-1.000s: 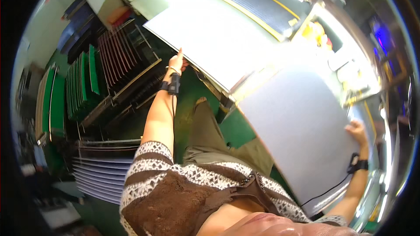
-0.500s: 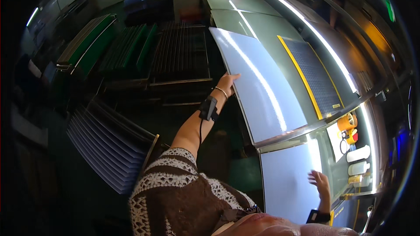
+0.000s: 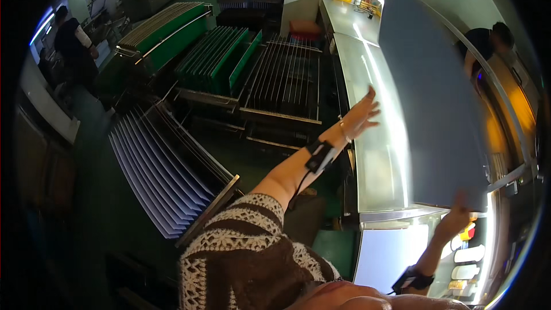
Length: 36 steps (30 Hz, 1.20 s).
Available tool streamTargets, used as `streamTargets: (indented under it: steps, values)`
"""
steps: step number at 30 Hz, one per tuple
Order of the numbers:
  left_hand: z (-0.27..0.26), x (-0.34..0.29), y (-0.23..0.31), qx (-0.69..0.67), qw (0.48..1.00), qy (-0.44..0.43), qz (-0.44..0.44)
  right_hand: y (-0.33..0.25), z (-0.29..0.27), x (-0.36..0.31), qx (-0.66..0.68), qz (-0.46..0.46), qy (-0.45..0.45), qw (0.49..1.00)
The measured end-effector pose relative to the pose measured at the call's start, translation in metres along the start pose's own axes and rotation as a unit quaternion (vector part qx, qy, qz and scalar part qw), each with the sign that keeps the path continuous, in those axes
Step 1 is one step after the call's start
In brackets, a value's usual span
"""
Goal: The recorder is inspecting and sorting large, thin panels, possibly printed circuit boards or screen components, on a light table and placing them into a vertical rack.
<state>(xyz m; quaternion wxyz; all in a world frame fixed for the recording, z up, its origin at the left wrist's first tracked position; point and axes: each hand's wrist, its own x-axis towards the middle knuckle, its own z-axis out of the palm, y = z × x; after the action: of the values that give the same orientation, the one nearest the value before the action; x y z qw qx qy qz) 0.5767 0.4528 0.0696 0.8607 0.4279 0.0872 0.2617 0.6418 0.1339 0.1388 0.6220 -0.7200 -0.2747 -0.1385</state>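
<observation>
A large grey-blue flat panel stands raised on edge over the bench at the right, slightly blurred. My right hand grips its lower edge near the bottom corner; part of the fingers is smeared. To the panel's left, my left hand reaches out over the bench with fingers spread, holding nothing and apart from the panel. Beneath that hand runs the shiny pale bench top. A second, light blue panel lies flat at the near end, by my right forearm.
Racks of upright panels stand left: a green-panel rack, a wire rack and a pale-panel rack. White bottles line the right side. One person is beyond the bench, another far left.
The panel that lay flat on the bench is now lifted and tilted up toward the right. My left hand has let go of its edge; my right hand has taken hold. The view has shifted.
</observation>
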Motion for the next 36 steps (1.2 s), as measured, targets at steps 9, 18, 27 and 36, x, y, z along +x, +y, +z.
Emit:
streamTargets:
  steps: [9,18,27,36]
  values:
    - [-0.014,-0.059,-0.091,-0.384,0.915,0.051,-0.111,0.036,0.085,-0.093,-0.281,-0.136,-0.482,0.818]
    - [-0.013,-0.070,-0.096,-0.339,0.941,0.001,-0.019,0.057,0.080,-0.100,-0.287,-0.279,-0.474,0.784]
    - [-0.075,-0.021,-0.116,-0.287,0.944,0.091,-0.134,0.015,0.068,0.008,-0.161,-0.126,-0.281,0.938]
    - [-0.120,0.037,-0.070,-0.027,0.970,0.172,-0.167,-0.044,0.062,0.073,-0.351,-0.273,-0.285,0.849]
